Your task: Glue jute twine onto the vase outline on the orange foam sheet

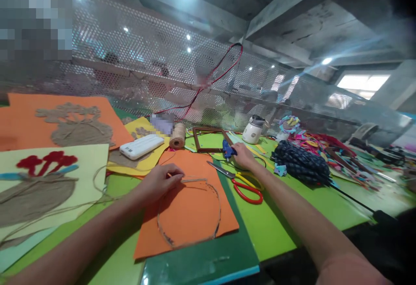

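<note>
"What's at centre?"
"Twine outline (220, 209) on the paper sheet (191, 218), left hand (164, 182) at the outline's far left!"
"And rightward?"
"Scissors (233, 176) across the sheet's right edge, glue gun (228, 150) beyond, in the right hand (243, 156), bottle (252, 130) farther right!"

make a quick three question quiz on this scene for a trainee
1. True or false: the white bottle is lying on its side.
2. Which thing does the right hand hold? (a) scissors (b) blue glue gun (c) twine spool
3. Fill in the colour: the rounded twine outline lies on the ____ sheet.

Key: 1. False, it stands upright; 2. b; 3. orange
</note>
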The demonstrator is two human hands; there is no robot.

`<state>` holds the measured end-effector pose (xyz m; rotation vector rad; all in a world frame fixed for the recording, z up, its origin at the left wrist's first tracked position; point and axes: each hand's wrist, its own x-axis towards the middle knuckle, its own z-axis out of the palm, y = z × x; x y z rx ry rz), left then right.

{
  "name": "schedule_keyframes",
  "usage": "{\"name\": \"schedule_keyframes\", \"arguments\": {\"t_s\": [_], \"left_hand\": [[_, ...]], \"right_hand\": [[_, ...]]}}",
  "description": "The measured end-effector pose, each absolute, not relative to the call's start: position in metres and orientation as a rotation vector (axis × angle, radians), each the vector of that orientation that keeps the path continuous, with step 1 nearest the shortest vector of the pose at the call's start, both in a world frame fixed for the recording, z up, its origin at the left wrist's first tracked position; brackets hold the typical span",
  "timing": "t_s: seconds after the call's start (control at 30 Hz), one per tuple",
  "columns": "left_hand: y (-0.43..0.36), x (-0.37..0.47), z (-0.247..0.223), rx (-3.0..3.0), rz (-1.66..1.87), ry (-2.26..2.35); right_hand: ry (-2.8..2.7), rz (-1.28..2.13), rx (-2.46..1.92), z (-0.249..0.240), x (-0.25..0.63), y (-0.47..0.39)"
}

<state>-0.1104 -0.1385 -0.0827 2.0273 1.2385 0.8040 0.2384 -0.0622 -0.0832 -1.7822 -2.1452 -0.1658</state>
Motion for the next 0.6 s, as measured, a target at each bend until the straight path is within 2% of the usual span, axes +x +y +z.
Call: {"name": "schedule_keyframes", "arguments": {"t_s": [0.3, 0.43, 0.5, 0.6], "left_hand": [[-0.138, -0.108, -0.08, 2.121, 0.713, 1.199], [-0.141, -0.105, -0.084, 2.17, 0.709, 1.262], [-0.141, -0.104, -0.083, 2.183, 0.725, 1.317], [-0.141, -0.101, -0.082, 2.156, 0.76, 1.375]], "right_hand": [[-2.103, -0.159, -1.757, -0.076, 0.225, -0.084], [-2.216, -0.086, -1.524, -0.071, 0.19, -0.117], [-2.301, 0.051, -1.26, -0.075, 0.175, -0.13], [-2.361, 0.191, -1.101, -0.084, 0.163, -0.139]]}}
